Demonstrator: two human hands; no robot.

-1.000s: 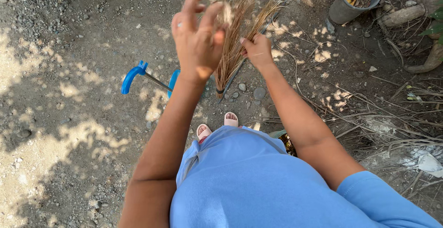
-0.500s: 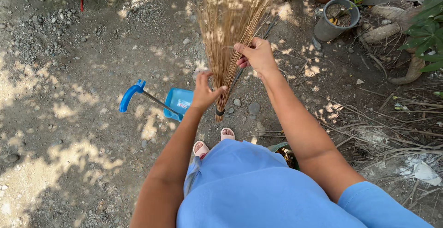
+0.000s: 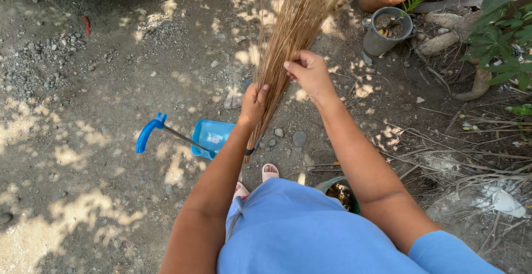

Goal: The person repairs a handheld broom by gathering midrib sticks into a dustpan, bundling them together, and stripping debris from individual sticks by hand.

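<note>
One stick broom (image 3: 288,41) gripped in both hands, left (image 3: 254,103) and right (image 3: 310,74); one blue dustpan (image 3: 208,137) nearby.

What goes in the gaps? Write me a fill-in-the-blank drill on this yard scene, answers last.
1. Both hands, left hand and right hand, grip a bundle of stiff ____ broom.
2. The dustpan on the ground is ____ in colour.
3. The grey pot holds ____ but no plant.

Answers: straw; blue; soil
</note>
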